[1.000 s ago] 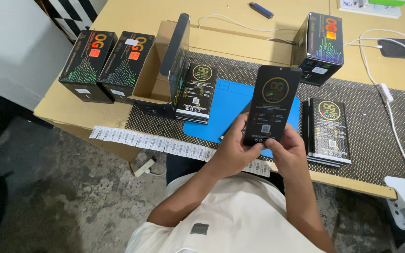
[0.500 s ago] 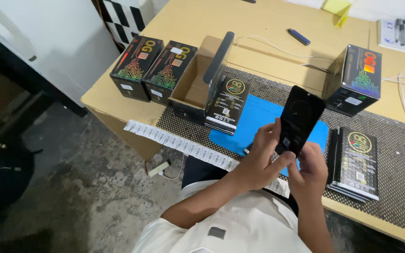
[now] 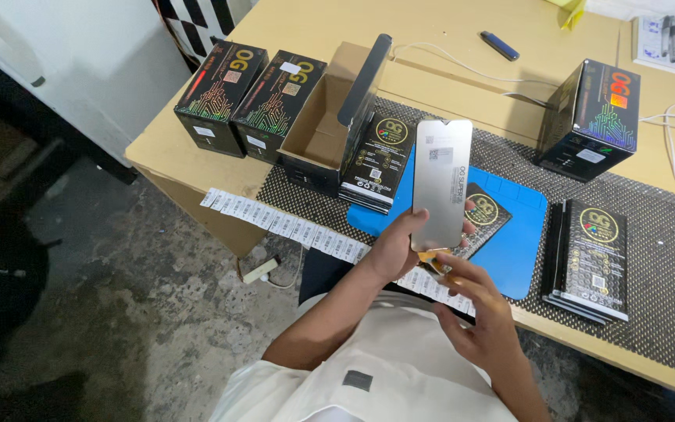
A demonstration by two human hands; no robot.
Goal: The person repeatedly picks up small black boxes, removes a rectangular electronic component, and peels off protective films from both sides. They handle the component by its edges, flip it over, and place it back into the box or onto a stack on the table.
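Observation:
My left hand (image 3: 394,252) holds up a flat grey phone-shaped panel (image 3: 441,181) with a notch at its top, gripped by the lower edge. Just below it, my right hand (image 3: 474,309) pinches a small yellow tab at the panel's bottom. A black printed flat packet (image 3: 484,215) lies behind the panel on the blue mat (image 3: 521,234).
An open cardboard box (image 3: 318,133) holds a leaning stack of black packets (image 3: 376,160). Two closed black boxes (image 3: 248,98) stand at the left, another black box (image 3: 591,117) at the right. A pile of packets (image 3: 595,258) lies on the mesh mat. A barcode label strip (image 3: 275,223) hangs along the table edge.
The dark packet held before has been replaced in my hands by the grey panel; the black packet now lies on the blue mat. My head view has shifted left.

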